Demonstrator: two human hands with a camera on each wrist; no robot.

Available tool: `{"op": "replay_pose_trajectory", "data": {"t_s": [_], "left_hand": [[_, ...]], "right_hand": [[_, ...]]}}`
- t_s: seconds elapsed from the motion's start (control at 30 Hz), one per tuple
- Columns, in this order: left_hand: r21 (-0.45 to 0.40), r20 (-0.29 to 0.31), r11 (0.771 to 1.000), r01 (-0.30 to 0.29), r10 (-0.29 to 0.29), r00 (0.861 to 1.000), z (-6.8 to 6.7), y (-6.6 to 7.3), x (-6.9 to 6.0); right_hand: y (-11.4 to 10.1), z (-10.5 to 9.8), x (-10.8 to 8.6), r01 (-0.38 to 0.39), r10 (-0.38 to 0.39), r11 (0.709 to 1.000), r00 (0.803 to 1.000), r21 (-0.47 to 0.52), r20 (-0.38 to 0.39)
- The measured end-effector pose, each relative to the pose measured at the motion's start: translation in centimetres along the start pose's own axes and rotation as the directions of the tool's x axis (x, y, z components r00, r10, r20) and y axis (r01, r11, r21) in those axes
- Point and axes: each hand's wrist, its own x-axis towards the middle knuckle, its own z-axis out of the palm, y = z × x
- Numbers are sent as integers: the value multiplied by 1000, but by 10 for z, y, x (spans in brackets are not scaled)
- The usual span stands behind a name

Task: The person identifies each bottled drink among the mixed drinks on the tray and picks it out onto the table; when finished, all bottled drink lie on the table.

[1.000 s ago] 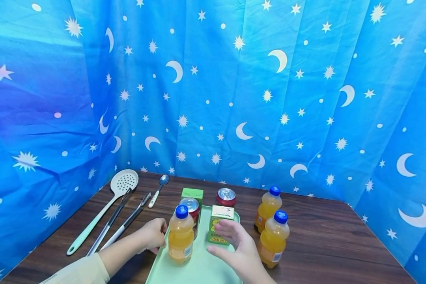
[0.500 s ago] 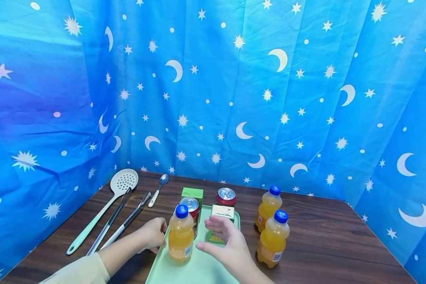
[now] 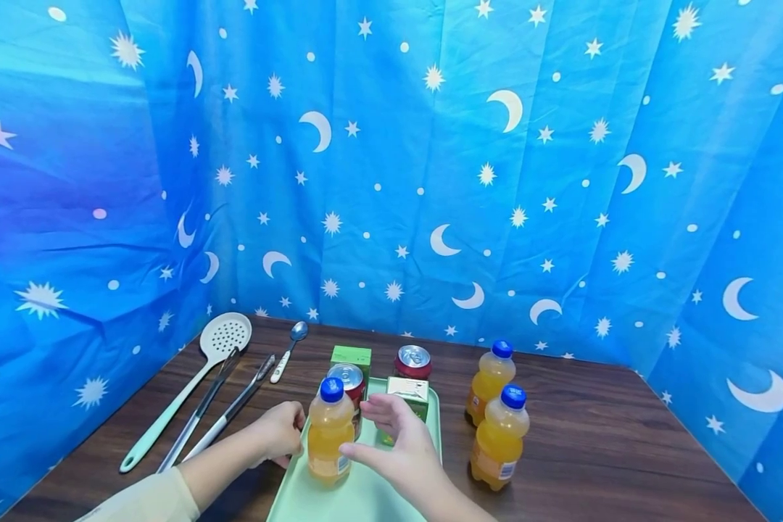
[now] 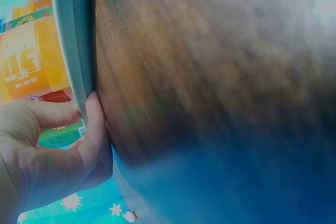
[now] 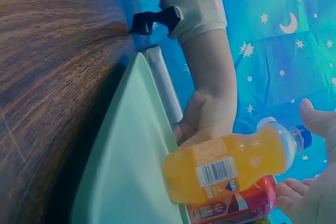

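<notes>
My left hand (image 3: 277,433) pinches the left rim of a light green tray (image 3: 359,500); in the left wrist view, thumb and finger lie on either side of the tray rim (image 4: 79,51). My right hand (image 3: 401,449) is above the tray, thumb and fingers spread and holding nothing. It is close to an upright orange drink bottle (image 3: 329,442) with a blue cap; in the right wrist view a gap shows between hand and bottle (image 5: 226,169). Behind that bottle stands a red can (image 3: 349,377). A green drink carton (image 3: 409,391) stands on the tray, partly hidden by my right hand.
Two more orange drink bottles (image 3: 501,442) stand on the table right of the tray. Farther back are another green carton (image 3: 352,355) and a red can (image 3: 414,360). A skimmer (image 3: 225,337), tongs (image 3: 231,409) and a small spoon (image 3: 288,355) lie at left.
My right hand has moved left across the front of the green carton, toward the bottle on the tray. The left hand has stayed at the tray rim.
</notes>
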Motion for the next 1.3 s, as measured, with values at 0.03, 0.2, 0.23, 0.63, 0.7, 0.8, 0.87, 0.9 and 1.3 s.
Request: {"op": "replay_pose_trajectory", "data": {"t_s": [0.03, 0.2, 0.23, 0.63, 0.7, 0.8, 0.87, 0.9, 1.3], "left_hand": [[-1, 2, 1000, -2, 2, 1000, 0, 0, 0], [3, 1, 1000, 1, -1, 1000, 1, 1, 0], [4, 0, 1000, 3, -3, 1000, 1, 1, 0], [8, -11, 1000, -5, 5, 1000, 1, -1, -1], [11, -11, 1000, -7, 7, 1000, 1, -1, -1], [0, -8, 1000, -8, 8, 1000, 1, -1, -1], [-11, -6, 1000, -11, 11, 1000, 1, -1, -1], [-16, -3, 1000, -14, 14, 1000, 2, -1, -1], [-29, -2, 1000, -10, 10, 1000, 0, 0, 0]], "right_hand": [[0, 1, 0, 6, -6, 1000, 1000, -2, 1], [0, 5, 3, 18, -18, 1000, 1000, -23, 6], [0, 7, 3, 23, -23, 999, 1000, -33, 3], [0, 22, 12, 9, -11, 999, 1000, -52, -25], [0, 24, 13, 8, -11, 998, 999, -63, -34], [0, 26, 14, 20, -23, 997, 999, -70, -38], [1, 27, 15, 31, -34, 997, 999, -74, -38], [2, 28, 15, 33, -36, 997, 999, -74, -38], [2, 32, 20, 55, -59, 990, 998, -128, -28]]}}
